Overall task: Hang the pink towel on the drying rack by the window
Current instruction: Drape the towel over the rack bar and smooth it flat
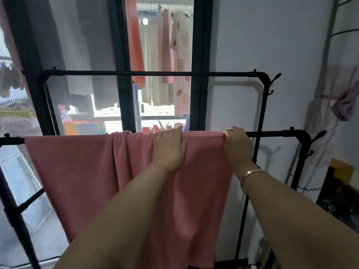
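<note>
The pink towel (77, 171) hangs draped over the near bar of the black drying rack (272, 134), spread from the left end to past the middle, with folds near its centre. My left hand (170, 148) lies flat on the towel at the bar, fingers hooked over the top. At the towel's right edge, my right hand (236, 146) pinches the fabric against the bar; a bracelet circles that wrist. The lower part of the towel is hidden by my forearms.
The rack's far bar (155, 73) runs higher up, bare, in front of a dark-framed window (124, 55). Clothes hang outside the glass (180, 55). A white wall is at the right, with hooks on the rack's right posts (318, 136) and cloth hanging further right (343, 101).
</note>
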### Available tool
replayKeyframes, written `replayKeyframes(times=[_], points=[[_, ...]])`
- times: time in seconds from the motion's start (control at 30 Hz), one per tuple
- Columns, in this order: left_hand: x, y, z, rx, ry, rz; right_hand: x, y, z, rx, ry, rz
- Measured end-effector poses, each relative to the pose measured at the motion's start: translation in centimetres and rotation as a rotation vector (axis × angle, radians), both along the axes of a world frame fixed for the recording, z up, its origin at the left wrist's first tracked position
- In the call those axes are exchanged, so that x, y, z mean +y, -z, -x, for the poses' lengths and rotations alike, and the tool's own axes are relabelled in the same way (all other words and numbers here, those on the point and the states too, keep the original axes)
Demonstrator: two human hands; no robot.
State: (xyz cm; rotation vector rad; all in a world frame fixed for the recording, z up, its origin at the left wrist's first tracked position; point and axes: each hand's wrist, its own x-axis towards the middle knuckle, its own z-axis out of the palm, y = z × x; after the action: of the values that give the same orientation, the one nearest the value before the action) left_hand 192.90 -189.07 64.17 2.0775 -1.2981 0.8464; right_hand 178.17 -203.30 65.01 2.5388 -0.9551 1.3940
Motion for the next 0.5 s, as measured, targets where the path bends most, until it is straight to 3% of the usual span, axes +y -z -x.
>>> replayKeyframes(times=[0.1, 0.17, 0.23, 0.33, 0.5], points=[[-0.1, 0.1, -0.3, -0.039, -0.024, -0.014, 1.1, -0.7, -1.1, -0.117, 0.015, -0.034], [-0.2, 0.1, -0.3, -0.037, -0.032, 0.012, 2.5, -0.8, -2.1, -0.135, -0.045, 0.053], [-0.2, 0.2, -0.4, -0.057, -0.034, 0.006, 3.0, -0.7, -2.8, -0.047, -0.103, 0.159], [-0.1, 0.0, -0.7, -0.035, 0.02, 0.026, 2.1, -0.1, -2.8, 0.131, -0.159, 0.087], [0.2, -0.9, -0.4, 0.107, 0.165, 0.167, 1.5, -0.5, -2.4, 0.067, -0.192, 0.051]])
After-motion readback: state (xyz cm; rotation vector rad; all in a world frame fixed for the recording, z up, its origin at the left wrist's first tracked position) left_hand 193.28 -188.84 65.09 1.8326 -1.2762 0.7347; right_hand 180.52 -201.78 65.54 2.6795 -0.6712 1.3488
